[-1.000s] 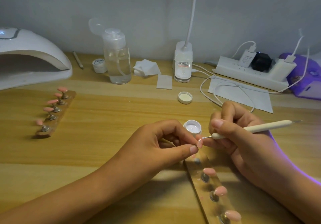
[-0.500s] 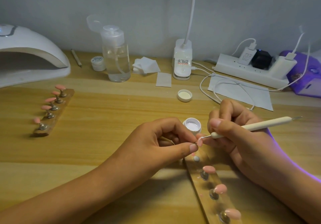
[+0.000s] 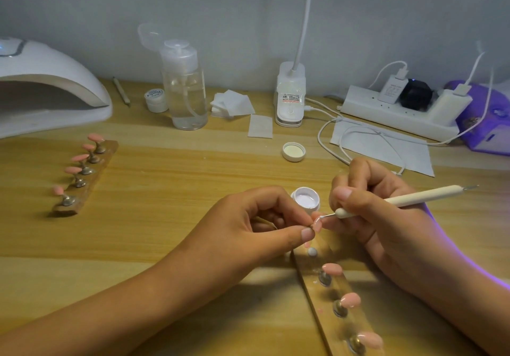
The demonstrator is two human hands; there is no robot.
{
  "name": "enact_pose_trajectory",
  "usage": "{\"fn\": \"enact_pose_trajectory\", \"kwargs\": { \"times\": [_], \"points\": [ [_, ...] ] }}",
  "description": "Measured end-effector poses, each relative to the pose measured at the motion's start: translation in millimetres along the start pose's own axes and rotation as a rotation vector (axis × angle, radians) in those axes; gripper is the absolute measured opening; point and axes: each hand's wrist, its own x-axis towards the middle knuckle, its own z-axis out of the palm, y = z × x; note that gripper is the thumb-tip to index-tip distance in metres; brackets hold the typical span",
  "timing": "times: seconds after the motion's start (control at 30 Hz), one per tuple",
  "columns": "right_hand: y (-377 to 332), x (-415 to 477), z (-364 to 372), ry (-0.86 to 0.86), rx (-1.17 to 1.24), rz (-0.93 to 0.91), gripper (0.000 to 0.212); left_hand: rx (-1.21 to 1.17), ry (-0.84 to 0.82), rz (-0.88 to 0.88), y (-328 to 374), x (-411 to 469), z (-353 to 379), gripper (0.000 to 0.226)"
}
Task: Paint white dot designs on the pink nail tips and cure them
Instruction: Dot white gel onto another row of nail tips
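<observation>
My left hand [image 3: 256, 226] pinches the stand of one pink nail tip [image 3: 318, 222] between thumb and forefinger, lifted just off the near wooden holder [image 3: 317, 297]. My right hand [image 3: 369, 206] grips a cream dotting tool [image 3: 408, 199], and its metal point touches that nail tip. An open small jar of white gel [image 3: 305, 199] stands just behind the two hands. Three more pink tips stay on the near holder, one being the nearest tip [image 3: 332, 268]. A second wooden holder [image 3: 85, 179] with several pink tips lies at the left.
A white curing lamp [image 3: 49, 90] sits at the back left. Behind are a clear pump bottle [image 3: 183, 90], a small closed jar [image 3: 156, 100], wipes [image 3: 233, 104], the jar's lid [image 3: 294, 151], a desk-lamp base [image 3: 289, 99], a power strip [image 3: 400, 112] with cables, and a purple device [image 3: 488, 118].
Both hands have stayed nearly where they were, with the tool tip still at the pinched nail tip. The view has drifted slightly.
</observation>
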Motion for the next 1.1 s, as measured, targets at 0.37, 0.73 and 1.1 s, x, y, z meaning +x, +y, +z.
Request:
{"fn": "enact_pose_trajectory", "kwargs": {
  "times": [0.37,0.73,1.1],
  "points": [
    [0.5,0.1,1.1,0.001,-0.005,-0.008,0.020,-0.005,0.002,-0.001,0.3,0.3,0.4,0.005],
    [0.4,0.3,-1.4,-0.029,-0.018,-0.001,0.020,-0.012,-0.004,0.001,-1.5,-0.1,0.0,0.006],
    [1.8,0.3,-1.7,-0.036,-0.017,-0.016,0.021,-0.021,0.001,-0.008,0.8,-0.2,0.8,0.006]
  ]
}}
